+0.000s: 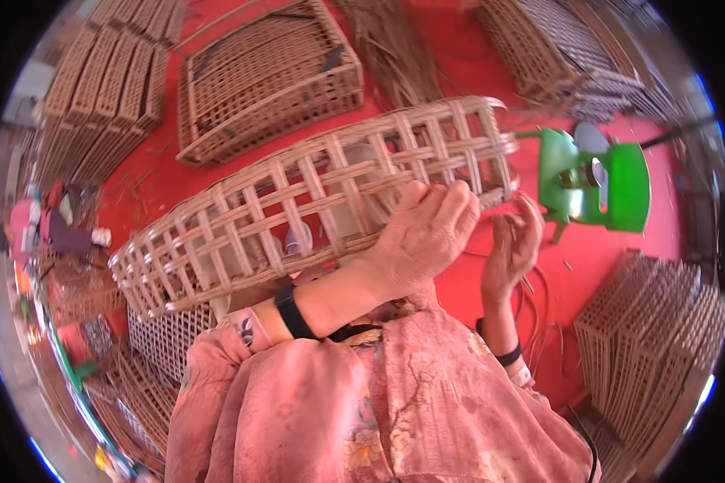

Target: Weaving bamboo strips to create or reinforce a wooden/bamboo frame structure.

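Observation:
A woven rattan basket [330, 189] lies tilted across the front of me, its open lattice side facing up. My left hand [427, 233] is closed on the lattice near the basket's right end, with its fingers bent over the strips. Beside that end corner my right hand [514, 249] has its fingers curled toward the weave; whatever lies between its fingertips is hidden. Thin loose rattan strips [544, 310] loop down to the floor just right of the right hand.
A small green plastic chair [632, 189] stands to the right, with a round metal item on it. Stacked woven panels [652, 338] are at the right, others [109, 97] at the far left. A large finished basket [270, 88] and a strip bundle [395, 48] lie ahead. Another person [44, 221] sits at left.

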### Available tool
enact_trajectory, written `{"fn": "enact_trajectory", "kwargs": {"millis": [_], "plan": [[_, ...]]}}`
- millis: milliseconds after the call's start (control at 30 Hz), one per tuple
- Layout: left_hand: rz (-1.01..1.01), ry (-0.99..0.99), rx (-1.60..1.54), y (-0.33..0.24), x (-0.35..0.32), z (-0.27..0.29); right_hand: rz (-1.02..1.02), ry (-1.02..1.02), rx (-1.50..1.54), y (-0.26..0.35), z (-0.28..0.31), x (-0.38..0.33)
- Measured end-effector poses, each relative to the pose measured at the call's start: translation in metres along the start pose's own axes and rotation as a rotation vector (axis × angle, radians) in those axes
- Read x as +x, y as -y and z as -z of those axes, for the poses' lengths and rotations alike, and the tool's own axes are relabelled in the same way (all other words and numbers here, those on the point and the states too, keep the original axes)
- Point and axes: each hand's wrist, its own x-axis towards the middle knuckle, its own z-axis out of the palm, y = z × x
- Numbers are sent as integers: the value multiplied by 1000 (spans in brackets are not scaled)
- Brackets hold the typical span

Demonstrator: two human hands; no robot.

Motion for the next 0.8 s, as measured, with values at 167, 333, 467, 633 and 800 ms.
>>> {"fn": "enact_trajectory", "kwargs": {"millis": [167, 333, 467, 633, 800], "plan": [[27, 138, 119, -6, 2, 4, -906, 191, 686, -74, -35, -29], [-29, 73, 97, -3, 6, 5, -1092, 254, 879, -131, -80, -48], [-21, 171, -23, -2, -3, 15, -1109, 289, 941, -145, -88, -55], [23, 149, -98, -6, -7, 52, -1083, 334, 1022, -134, -91, -53], [49, 90, -147, 8, 0, 111, -1076, 338, 1159, -87, -84, -39]]}}
